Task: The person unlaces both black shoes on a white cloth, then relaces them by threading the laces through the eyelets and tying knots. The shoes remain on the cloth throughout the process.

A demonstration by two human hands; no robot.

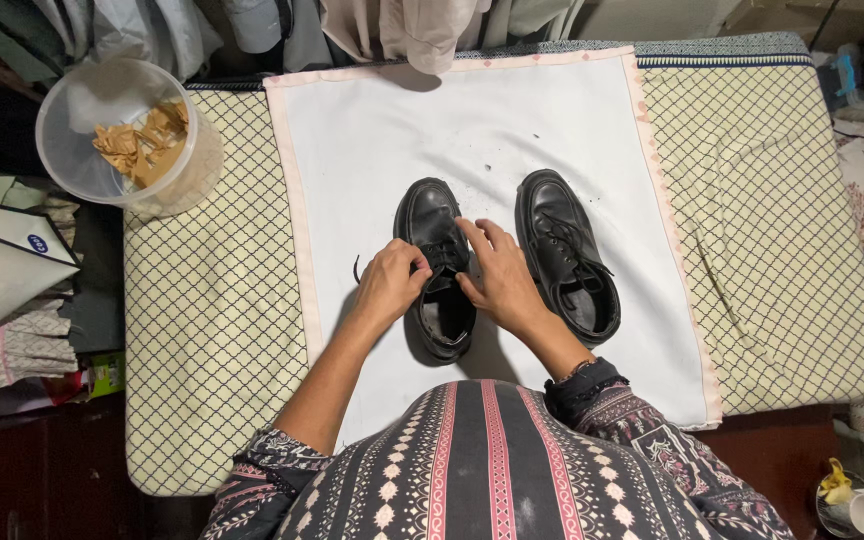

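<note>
The hands (447, 280) hide the left shoe's (435, 270) laces and tongue.

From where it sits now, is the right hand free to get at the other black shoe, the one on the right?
Probably yes. The right hand rests on the laces of the left shoe, and the right shoe stands just beside it on the white cloth, with nothing between them.

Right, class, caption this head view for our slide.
Both hands, left hand and right hand, work laces on left black leather shoe atop white cloth.
</note>
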